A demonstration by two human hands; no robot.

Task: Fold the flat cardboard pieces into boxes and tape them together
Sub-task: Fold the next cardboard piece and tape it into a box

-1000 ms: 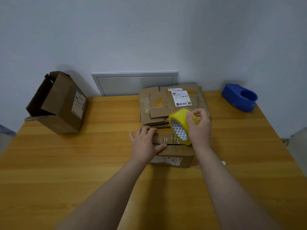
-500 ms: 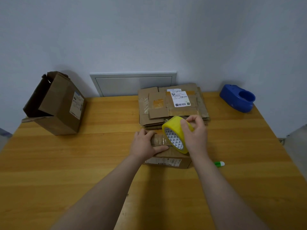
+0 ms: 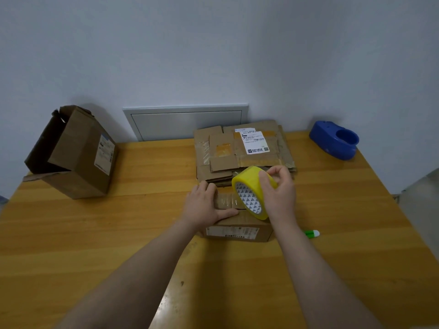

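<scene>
wooden table (image 3: 95, 233) against a pale wall, seen from the head camera. small cardboard box (image 3: 240, 224) at centre, flaps closed, label on its near side. left hand (image 3: 204, 205) pressed flat on the box's left top, fingers spread over the seam, grasping nothing. right hand (image 3: 278, 195) clasped around a yellow tape roll (image 3: 249, 186), held upright on edge over the box's right top, touching or just above it; a strip of clear tape (image 3: 228, 200) stretched along the seam between roll and left hand. stack of flat cardboard pieces (image 3: 240, 150) just behind the box, white label on top. larger open box (image 3: 71, 153) tipped on its side far left, inside dark, contents not discernible. blue tape dispenser (image 3: 335, 143) at far right corner. green-and-white marker (image 3: 311, 233) beside the right forearm.
</scene>
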